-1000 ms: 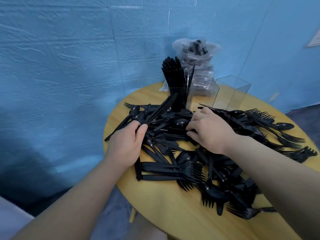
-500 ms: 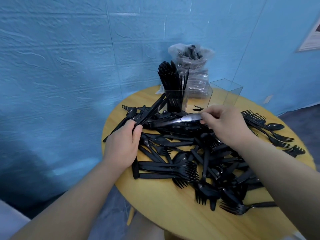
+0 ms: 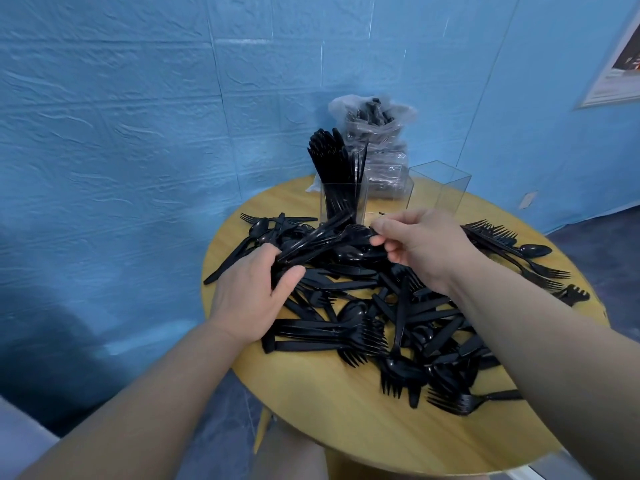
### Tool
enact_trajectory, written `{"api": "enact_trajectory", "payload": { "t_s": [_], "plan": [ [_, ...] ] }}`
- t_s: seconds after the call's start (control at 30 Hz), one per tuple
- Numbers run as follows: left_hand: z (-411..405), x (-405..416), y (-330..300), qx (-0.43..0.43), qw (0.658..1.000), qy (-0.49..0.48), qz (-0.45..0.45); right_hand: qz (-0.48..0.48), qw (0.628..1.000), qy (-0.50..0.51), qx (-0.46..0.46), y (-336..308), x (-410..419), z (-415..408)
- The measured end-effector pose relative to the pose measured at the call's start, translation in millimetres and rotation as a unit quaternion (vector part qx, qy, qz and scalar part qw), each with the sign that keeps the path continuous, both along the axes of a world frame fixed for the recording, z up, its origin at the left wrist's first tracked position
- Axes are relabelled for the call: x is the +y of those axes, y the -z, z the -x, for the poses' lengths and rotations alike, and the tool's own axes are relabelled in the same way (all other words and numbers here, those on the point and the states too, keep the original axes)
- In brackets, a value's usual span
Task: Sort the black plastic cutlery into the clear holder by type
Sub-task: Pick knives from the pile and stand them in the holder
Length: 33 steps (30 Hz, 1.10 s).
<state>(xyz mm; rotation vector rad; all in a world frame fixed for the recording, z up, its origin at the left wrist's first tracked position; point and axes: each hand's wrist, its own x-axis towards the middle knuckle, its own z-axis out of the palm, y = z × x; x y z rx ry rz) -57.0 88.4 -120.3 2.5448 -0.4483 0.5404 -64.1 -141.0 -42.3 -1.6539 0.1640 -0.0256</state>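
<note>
While a bundle of knives [image 3: 311, 242] is gripped by the left hand [image 3: 247, 299], its far end is pinched by the right hand [image 3: 424, 249]. Long axis points up-right toward the clear holder [image 3: 343, 202] just behind, nearer the right hand.

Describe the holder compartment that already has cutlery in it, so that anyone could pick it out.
On the round wooden table, look to the far edge by the blue wall. The clear holder there is the left one, packed with upright black cutlery; the clear compartment to its right stands empty.
</note>
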Motion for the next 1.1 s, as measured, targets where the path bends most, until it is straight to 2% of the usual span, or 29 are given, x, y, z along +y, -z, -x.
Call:
{"api": "enact_trajectory", "payload": {
  "t_s": [0.13, 0.17, 0.2, 0.23, 0.27, 0.3, 0.37, 0.4, 0.43, 0.53, 0.67, 0.77, 0.97, 1.1],
  "plan": [
    [-2, -1, 1, 0.004, 1.000, -0.008, -0.019, -0.053, 0.998, 0.034, -0.009, 4, 2, -8],
    [-2, -1, 1, 0.008, 1.000, -0.021, -0.015, -0.004, 0.999, 0.042, -0.028, 7, 2, -9],
    [-3, -1, 1, 0.011, 0.999, -0.033, -0.008, 0.113, 0.991, 0.035, -0.056, 10, 1, -9],
    [-4, 0, 1, 0.016, 0.999, -0.040, 0.000, 0.265, 0.960, 0.008, -0.089, 15, 0, -9],
    [-5, 0, 1, 0.021, 0.999, -0.045, 0.005, 0.403, 0.907, -0.036, -0.119, 20, 1, -8],
    [-5, 1, 1, 0.027, 0.999, -0.047, 0.008, 0.502, 0.849, -0.081, -0.143, 25, 2, -7],
    [-7, 1, 2, 0.037, 0.998, -0.049, 0.009, 0.616, 0.756, -0.148, -0.167, 34, 4, -10],
    [-7, 1, 2, 0.040, 0.998, -0.050, 0.009, 0.643, 0.730, -0.162, -0.166, 36, 6, -12],
    [-7, 1, 2, 0.041, 0.998, -0.050, 0.006, 0.653, 0.721, -0.167, -0.159, 37, 7, -14],
    [-8, 2, 3, 0.044, 0.998, -0.051, 0.002, 0.646, 0.731, -0.175, -0.133, 38, 6, -20],
    [-9, 1, 2, 0.060, 0.996, -0.060, 0.014, 0.673, 0.702, -0.182, -0.142, 40, 5, -22],
    [-8, 0, 1, 0.062, 0.996, -0.067, 0.018, 0.664, 0.708, -0.180, -0.160, 43, 4, -22],
    [-9, 1, 0, 0.072, 0.994, -0.069, 0.033, 0.599, 0.768, -0.138, -0.180, 34, -3, -18],
    [-8, 2, 0, 0.075, 0.994, -0.072, 0.038, 0.566, 0.794, -0.114, -0.188, 25, -9, -15]
  ]
}}
